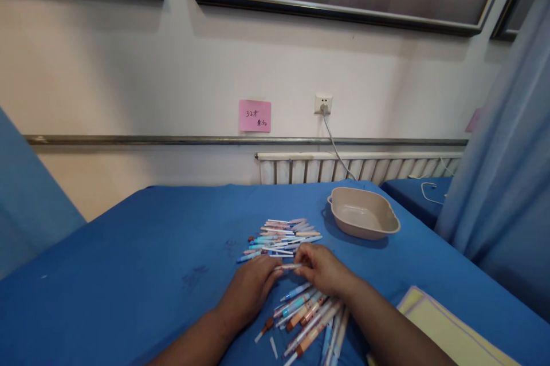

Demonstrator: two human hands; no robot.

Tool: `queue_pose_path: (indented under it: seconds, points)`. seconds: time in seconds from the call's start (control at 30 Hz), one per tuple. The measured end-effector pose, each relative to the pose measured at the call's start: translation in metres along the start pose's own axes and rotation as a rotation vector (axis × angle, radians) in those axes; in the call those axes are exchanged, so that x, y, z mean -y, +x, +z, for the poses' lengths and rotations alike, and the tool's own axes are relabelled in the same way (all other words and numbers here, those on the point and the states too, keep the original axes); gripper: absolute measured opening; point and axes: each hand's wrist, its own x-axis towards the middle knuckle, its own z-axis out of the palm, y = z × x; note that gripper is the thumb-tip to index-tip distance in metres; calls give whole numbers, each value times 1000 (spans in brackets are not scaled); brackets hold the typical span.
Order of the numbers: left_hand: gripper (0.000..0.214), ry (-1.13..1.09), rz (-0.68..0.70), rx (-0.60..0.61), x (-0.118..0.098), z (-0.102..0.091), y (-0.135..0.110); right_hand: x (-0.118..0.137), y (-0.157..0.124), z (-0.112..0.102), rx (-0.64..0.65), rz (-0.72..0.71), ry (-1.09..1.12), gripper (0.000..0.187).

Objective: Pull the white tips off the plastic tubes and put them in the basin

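Observation:
My left hand (249, 288) and my right hand (324, 268) meet over a blue-covered table (129, 274). Both pinch the ends of one small pinkish pen (289, 267) held level between them. Just beyond my fingers lies a loose pile of several pens (281, 237) in white, blue and pink. Another bunch of pens (307, 314), some with orange and blue barrels, lies under and in front of my right wrist. One short cap or pen piece (274, 347) lies apart near the front edge.
A beige shallow dish (363, 212) stands at the back right of the table. A yellow pad (447, 329) lies at the front right. A blue curtain (507, 183) hangs on the right; a radiator (356, 166) and wall socket (323, 104) are behind.

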Motion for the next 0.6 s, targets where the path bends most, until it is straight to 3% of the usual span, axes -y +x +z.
queue_pose_path:
  seconds: [0.13, 0.27, 0.37, 0.6]
  points:
    - [30, 74, -95, 34, 3, 0, 0, 4, -1, -3, -10, -24, -41, 10]
    - [19, -52, 1, -100, 0, 0, -1, 8, -2, -5, -11, -35, -48, 10]
    - [22, -143, 68, -64, -3, 1, -2, 12, -3, -6, 5, -49, -35, 8]
    - [19, -130, 30, -62, -6, -1, -2, 17, -2, -5, 12, -10, 22, 5]
